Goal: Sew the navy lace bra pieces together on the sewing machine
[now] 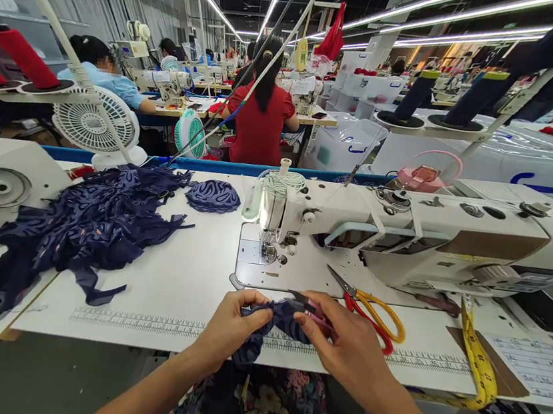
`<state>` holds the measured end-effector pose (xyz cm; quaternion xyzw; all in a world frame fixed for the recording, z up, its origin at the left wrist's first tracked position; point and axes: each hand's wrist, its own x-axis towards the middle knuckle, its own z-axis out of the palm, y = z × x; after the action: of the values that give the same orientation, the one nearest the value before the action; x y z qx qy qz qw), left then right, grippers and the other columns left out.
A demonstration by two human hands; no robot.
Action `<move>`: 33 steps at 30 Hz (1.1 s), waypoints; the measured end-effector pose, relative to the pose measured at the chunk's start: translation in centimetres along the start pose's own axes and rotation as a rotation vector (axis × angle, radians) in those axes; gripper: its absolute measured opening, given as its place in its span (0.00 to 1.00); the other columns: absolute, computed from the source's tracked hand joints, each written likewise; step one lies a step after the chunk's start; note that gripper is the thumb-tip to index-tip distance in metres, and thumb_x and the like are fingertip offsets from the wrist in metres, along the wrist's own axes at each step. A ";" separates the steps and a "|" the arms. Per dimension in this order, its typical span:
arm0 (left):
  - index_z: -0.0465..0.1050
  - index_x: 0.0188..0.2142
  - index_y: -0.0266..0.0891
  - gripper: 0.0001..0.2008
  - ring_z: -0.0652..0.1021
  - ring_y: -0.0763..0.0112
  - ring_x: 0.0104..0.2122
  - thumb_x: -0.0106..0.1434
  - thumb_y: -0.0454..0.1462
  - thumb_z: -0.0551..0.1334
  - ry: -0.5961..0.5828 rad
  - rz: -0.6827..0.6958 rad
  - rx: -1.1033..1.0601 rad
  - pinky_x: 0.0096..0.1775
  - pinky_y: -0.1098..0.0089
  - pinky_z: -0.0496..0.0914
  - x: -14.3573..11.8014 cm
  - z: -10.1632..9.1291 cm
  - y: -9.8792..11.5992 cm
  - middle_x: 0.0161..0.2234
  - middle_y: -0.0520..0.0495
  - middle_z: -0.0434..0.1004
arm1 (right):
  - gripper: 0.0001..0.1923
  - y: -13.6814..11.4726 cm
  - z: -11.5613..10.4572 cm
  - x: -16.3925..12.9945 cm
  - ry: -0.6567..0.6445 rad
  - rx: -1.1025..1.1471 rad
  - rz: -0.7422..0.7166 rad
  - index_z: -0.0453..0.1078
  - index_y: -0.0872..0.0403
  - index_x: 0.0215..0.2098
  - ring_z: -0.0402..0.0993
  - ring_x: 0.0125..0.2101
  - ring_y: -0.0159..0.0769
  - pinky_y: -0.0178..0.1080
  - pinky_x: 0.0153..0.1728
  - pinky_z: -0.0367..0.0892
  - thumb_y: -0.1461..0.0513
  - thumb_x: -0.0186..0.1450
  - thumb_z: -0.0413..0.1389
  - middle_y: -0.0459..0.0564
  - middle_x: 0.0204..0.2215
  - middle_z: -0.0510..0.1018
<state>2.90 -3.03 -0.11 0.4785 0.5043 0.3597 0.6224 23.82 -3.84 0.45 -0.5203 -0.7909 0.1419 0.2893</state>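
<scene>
At the table's front edge, my left hand [236, 326] pinches a gathered navy lace piece [250, 348], part of which hangs over the edge. Thread snips [314, 311] with a pinkish handle and dark blades lie in my right hand [348, 340], which is closed round them. Its thumb also rests on the navy fabric, and the blade tips point left toward my left hand. Just beyond both hands stands the white sewing machine [405, 223], its needle area [268, 252] lit. Scissors [375, 310] with orange and red handles lie right of my right hand.
A heap of navy lace garments [98, 219] covers the left side, with a navy cup-shaped piece [213, 196] beside it. A yellow tape measure [477, 359] hangs over the right front edge. A white fan [96, 119] and co-workers, one in a red top [259, 121], are beyond.
</scene>
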 end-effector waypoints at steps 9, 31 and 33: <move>0.74 0.32 0.35 0.14 0.66 0.75 0.26 0.56 0.45 0.65 0.005 0.024 0.030 0.27 0.74 0.62 -0.2 0.3 -0.2 0.27 0.49 0.68 | 0.13 -0.1 -0.8 -0.5 -0.024 -0.080 0.068 0.67 0.49 0.44 0.72 0.25 0.35 0.36 0.26 0.60 0.51 0.71 0.47 0.46 0.29 0.78; 0.73 0.32 0.38 0.07 0.66 0.73 0.26 0.60 0.40 0.62 0.137 0.314 0.288 0.30 0.73 0.60 -0.6 0.7 -0.2 0.26 0.52 0.67 | 0.21 -2.6 -1.9 -0.4 -0.272 0.212 0.194 0.52 0.51 0.25 0.48 0.21 0.28 0.35 0.22 0.45 0.50 0.70 0.48 0.39 0.19 0.53; 0.73 0.32 0.38 0.07 0.66 0.73 0.27 0.61 0.40 0.61 0.158 0.354 0.322 0.31 0.73 0.60 -0.6 0.9 -0.2 0.26 0.52 0.67 | 0.22 -2.5 -1.8 -0.4 -0.269 0.221 0.212 0.50 0.51 0.24 0.48 0.21 0.28 0.35 0.22 0.44 0.49 0.70 0.47 0.39 0.20 0.52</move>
<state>3.58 -3.85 -0.05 0.6227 0.5104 0.4145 0.4241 23.18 -5.34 3.07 -0.5422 -0.7428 0.3256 0.2199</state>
